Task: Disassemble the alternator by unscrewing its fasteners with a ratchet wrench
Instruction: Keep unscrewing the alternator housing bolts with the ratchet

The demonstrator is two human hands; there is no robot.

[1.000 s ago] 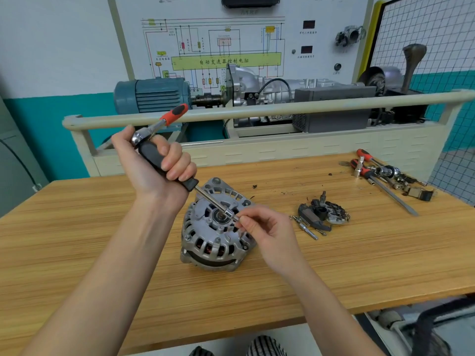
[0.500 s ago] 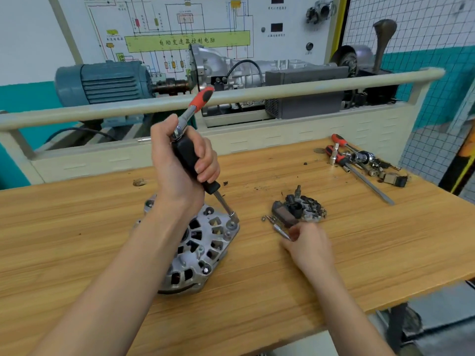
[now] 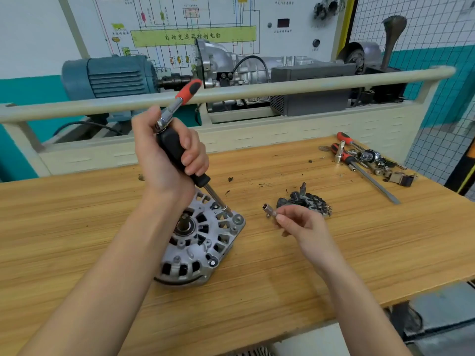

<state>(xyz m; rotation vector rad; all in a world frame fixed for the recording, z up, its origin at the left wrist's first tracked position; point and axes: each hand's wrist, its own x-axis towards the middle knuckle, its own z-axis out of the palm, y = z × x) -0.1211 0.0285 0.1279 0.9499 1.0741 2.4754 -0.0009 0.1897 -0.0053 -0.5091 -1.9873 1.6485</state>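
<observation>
Left hand [image 3: 167,160] grips the ratchet wrench [image 3: 177,129] over the alternator [image 3: 200,240]; right hand [image 3: 300,224] pinches a loose socket [image 3: 270,210], which might slip and roll.

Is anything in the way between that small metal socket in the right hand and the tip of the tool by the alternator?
Nothing visible: only bare table lies between the socket and the tool's tip.

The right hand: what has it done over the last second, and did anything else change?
The right hand left the alternator's hub, reached to the parts pile and now pinches a small socket, lifted. The left hand swung the tool's tip from hub to rim. It still grips the tool; the alternator stays on the table.
</observation>
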